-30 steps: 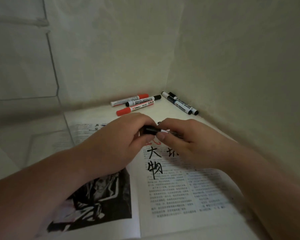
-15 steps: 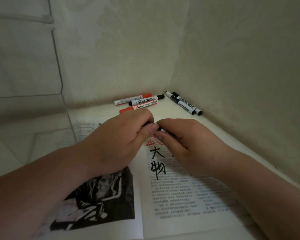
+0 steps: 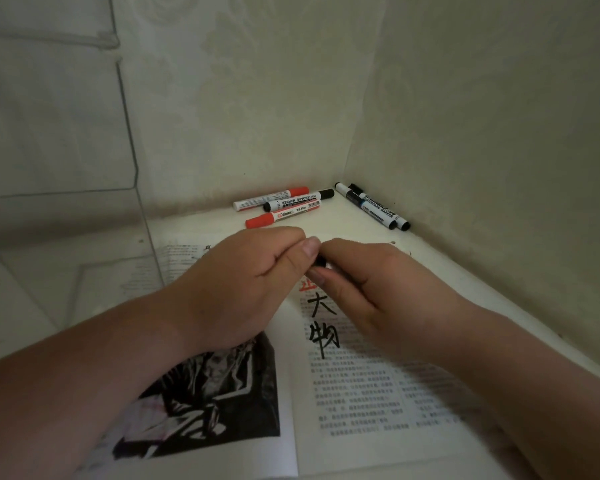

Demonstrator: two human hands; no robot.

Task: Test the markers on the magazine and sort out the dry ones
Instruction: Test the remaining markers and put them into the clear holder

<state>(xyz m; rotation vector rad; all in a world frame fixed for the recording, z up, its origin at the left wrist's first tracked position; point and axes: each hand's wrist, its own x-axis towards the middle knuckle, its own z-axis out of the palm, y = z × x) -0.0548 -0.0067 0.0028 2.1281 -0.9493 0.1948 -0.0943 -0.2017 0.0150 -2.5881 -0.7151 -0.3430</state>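
Observation:
An open magazine (image 3: 354,403) lies flat on the white surface, with black handwritten characters and a bit of red ink on its right page. Above it my left hand (image 3: 243,289) and my right hand (image 3: 371,289) meet, fingers curled round a black marker (image 3: 321,262). Only a short black piece of that marker shows between the fingertips; the rest is hidden. Three markers (image 3: 284,204), two with red caps and one with a black cap, lie side by side at the back. Two black markers (image 3: 374,209) lie against the right wall.
Walls close the surface at the back and on the right, meeting in a corner behind the markers. A glass pane (image 3: 66,237) stands on the left, reflecting the magazine page. A bare strip of white surface (image 3: 343,230) runs between magazine and markers.
Both hands have drawn closer together, covering the marker's white barrel that showed a second ago. The view has shifted slightly; the markers at the back have not moved.

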